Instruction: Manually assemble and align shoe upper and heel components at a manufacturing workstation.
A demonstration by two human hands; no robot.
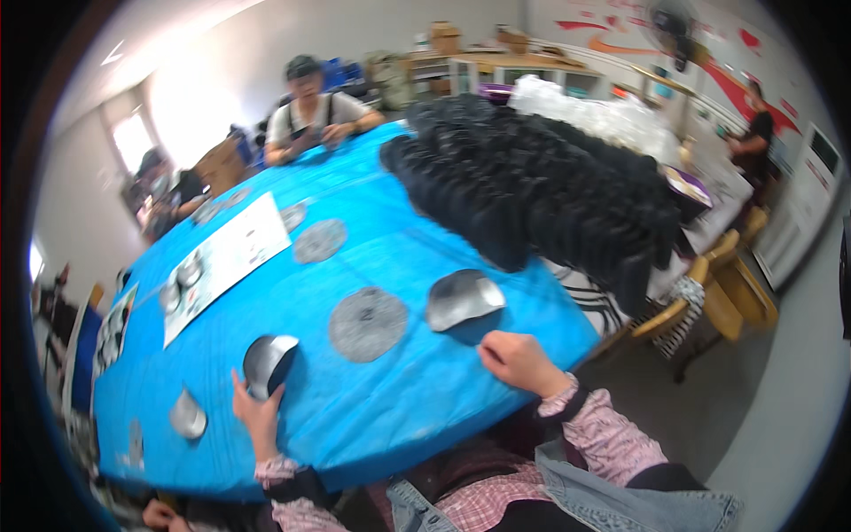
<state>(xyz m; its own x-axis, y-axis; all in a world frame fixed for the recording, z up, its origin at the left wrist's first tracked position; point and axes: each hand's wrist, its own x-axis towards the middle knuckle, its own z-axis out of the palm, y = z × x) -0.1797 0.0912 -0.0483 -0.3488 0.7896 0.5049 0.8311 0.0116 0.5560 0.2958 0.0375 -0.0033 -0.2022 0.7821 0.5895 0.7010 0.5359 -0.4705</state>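
Note:
My left hand (257, 410) is closed around the lower edge of a dark grey, shiny curved cup-shaped piece (263, 363), tilted up off the blue-covered table. My right hand (521, 362) is held over the table's near edge with its fingers curled in; whatever they may hold is hidden. Just beyond it a second cup-shaped piece (463, 301), dark inside with a pale rim, lies apart from the fingers. Between the two pieces a round grey felt-like disc (367, 325) with a small dark mark lies flat. A smaller silvery curved piece (188, 415) rests left of my left hand.
A large heap of black moulded pieces (532, 177) covers the far right of the blue table cover (417, 390). A white sheet (232, 266) bears silvery pieces, with another grey disc (319, 241) beside it. Two people sit across the table; yellow chairs (722, 284) stand right.

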